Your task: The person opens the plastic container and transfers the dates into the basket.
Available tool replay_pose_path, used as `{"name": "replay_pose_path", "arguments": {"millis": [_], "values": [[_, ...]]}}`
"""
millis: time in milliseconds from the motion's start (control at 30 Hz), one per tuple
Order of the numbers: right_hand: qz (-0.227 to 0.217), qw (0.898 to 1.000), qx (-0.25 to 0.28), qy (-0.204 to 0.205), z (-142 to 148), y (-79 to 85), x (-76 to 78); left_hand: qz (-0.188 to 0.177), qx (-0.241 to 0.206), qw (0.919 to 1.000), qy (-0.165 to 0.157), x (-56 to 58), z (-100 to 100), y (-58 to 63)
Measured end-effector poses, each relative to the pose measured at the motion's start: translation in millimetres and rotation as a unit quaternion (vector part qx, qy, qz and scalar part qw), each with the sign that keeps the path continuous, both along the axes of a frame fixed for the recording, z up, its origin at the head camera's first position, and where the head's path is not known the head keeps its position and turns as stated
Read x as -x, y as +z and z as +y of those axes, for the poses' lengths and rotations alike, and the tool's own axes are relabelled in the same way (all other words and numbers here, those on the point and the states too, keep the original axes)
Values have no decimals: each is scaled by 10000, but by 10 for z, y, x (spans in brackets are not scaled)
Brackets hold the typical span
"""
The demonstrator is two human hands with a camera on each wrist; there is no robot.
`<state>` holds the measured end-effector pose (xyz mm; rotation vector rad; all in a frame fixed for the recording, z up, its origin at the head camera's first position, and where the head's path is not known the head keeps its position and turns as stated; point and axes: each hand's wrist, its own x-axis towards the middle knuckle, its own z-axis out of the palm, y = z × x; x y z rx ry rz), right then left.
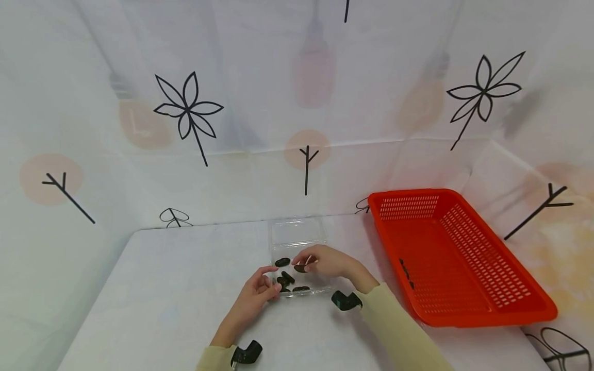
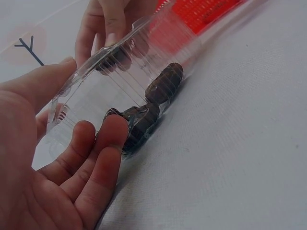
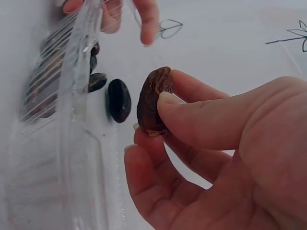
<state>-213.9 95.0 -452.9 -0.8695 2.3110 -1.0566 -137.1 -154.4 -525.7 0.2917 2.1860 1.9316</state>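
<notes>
A clear plastic clamshell box [image 1: 298, 233] lies with its lid folded back, several dark brown dates [image 1: 287, 277] in its tray. My left hand [image 1: 254, 294] holds the near left corner of the box, thumb and fingers on either side of the wall in the left wrist view. Over the tray, my right hand [image 1: 330, 262] pinches one wrinkled date [image 3: 154, 101] between thumb and fingers. Beside that date, in the right wrist view, a smooth darker date [image 3: 119, 100] lies in the tray.
To the right stands a red perforated plastic basket [image 1: 478, 242], with a few dark pieces [image 1: 406, 273] along its left inner side. A white cloth [image 1: 176, 288] covers the table. Behind it hangs a white printed curtain [image 1: 260, 118]. Each wrist carries a black camera mount [image 1: 345, 300].
</notes>
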Motion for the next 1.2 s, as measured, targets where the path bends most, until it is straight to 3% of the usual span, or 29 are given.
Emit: {"name": "replay_pose_path", "arguments": {"millis": [200,633,833,1200], "values": [[181,9994,298,-23,78,106,-48,-51,-88,9999,-32,3,-1,-6],[423,9963,546,-511,303,277,-146,-25,5,10000,2,-12,-8,-22],[561,9940,585,-738,422,447,-213,128,-97,9998,-76,-20,-8,-20],[640,9891,795,-1057,686,638,-209,242,-35,9997,-53,-3,6,-12]]}}
